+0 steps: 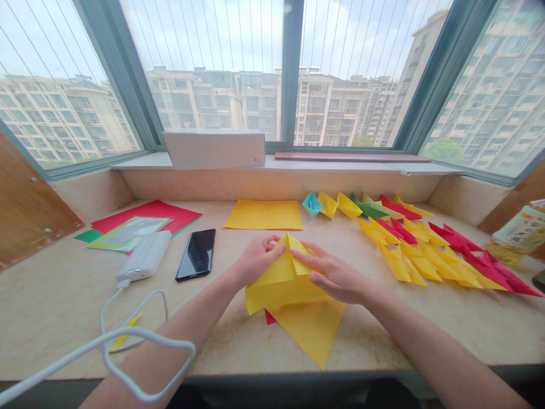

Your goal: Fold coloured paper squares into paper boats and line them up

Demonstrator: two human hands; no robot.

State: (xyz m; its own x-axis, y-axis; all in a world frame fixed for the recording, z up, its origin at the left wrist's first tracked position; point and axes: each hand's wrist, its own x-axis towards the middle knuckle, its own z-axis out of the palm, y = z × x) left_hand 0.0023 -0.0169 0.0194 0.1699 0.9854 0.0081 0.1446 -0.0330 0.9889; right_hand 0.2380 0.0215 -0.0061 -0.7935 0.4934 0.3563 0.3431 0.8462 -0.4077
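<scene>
A partly folded yellow paper (284, 279) lies on the stone counter (63, 307) in front of me. My left hand (254, 260) pinches its upper left corner, fingers closed on the fold. Flat on the paper's right side rests my right hand (336, 277), fingers stretched out and pressing a flap down. Under the folded piece lies another yellow sheet (313, 332) with a bit of red paper (269, 318) showing at its left.
A flat yellow sheet (264, 215) lies behind. Several folded paper boats (419, 244) in yellow, red, green and blue fill the right side. At left are a black phone (196, 254), a white power bank (146, 255) with cable, coloured sheets (145, 221). A white box (214, 149) sits on the sill.
</scene>
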